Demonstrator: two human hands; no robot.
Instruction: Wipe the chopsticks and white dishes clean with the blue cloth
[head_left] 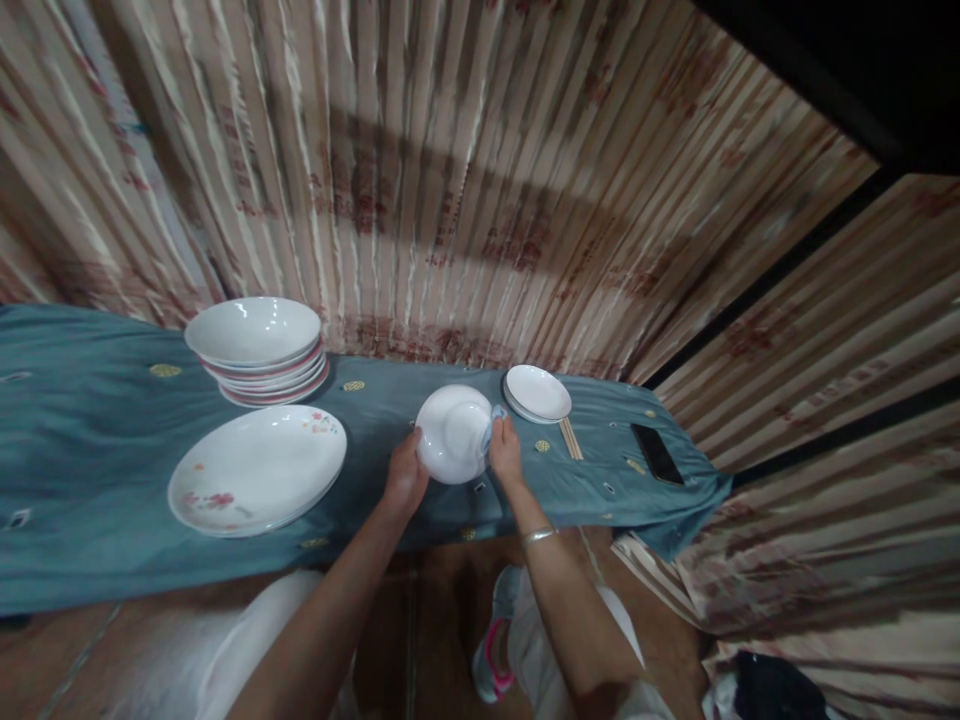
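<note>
My left hand (405, 478) grips the left rim of a white bowl (454, 432), which is turned bottom up and tilted toward me just above the teal tablecloth (82, 430). At the bowl's right rim, my right hand (505, 452) presses a small pale blue cloth (495, 418) against it with closed fingers. A silver bangle sits on my right wrist.
A stack of white bowls with red rims (256, 348) stands at the back left, with large oval plates with flower prints (257, 468) in front of it. Small white plates (537, 393), chopsticks (570, 438) and a dark phone (657, 453) lie to the right. A striped curtain hangs behind.
</note>
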